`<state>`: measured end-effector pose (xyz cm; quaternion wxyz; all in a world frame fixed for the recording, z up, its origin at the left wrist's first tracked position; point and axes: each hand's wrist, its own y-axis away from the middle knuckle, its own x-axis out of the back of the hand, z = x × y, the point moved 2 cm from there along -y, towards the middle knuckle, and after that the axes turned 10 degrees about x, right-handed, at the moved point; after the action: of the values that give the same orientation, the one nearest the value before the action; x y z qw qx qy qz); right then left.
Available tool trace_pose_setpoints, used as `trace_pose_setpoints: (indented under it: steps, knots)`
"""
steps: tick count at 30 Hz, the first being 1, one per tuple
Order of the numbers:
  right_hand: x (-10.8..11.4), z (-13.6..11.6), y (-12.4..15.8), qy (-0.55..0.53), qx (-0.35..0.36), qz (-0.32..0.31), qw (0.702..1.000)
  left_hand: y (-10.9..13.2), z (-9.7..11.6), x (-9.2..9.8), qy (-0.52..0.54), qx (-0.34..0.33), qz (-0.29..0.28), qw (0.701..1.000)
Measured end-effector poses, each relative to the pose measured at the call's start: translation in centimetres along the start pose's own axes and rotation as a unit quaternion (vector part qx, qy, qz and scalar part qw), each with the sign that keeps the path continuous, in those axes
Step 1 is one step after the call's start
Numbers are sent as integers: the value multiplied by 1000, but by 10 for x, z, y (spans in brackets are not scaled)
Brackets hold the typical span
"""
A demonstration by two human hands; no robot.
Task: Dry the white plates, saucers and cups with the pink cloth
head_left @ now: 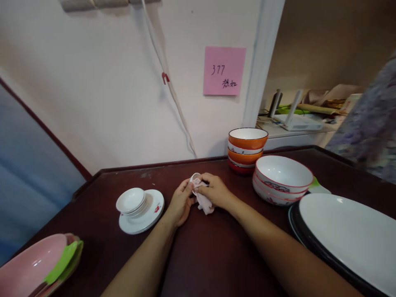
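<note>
Over the middle of the table, my left hand (181, 203) grips a small white dish (194, 176), of which only the rim shows. My right hand (216, 192) is closed on a pale pink cloth (204, 203) and presses it against the dish; the cloth's loose end hangs below. Fingers and cloth hide most of the dish. To the left of my left hand, a short stack of small white dishes (131, 201) sits on white plates (154, 212) with a red flower print.
Orange and white bowls (247, 142) are stacked at the back right. Nearer are white bowls with red rims (283, 175) and large oval plates (346, 231). Pink dishes with green leaf handles (34, 255) lie at the left edge. The wall (123, 103) borders the dark table (198, 264).
</note>
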<state>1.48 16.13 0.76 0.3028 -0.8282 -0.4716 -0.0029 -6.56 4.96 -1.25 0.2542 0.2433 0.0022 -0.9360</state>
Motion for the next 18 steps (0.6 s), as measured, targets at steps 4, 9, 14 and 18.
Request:
trace_pose_setpoints:
  steps: [4,9,14,18]
  knots:
    - [3,-3,5,184,19,49,982,2,-4,-1,-12,-16,-6,1000]
    - [5,-13,9,402,17,-85,912,1,-8,2,-16,-52,31,998]
    - [2,-11,5,231,17,-138,963,1,-8,4,12,-36,40,998]
    - [-1,-2,2,35,-48,-44,997,3,-7,2,23,-14,9,1000]
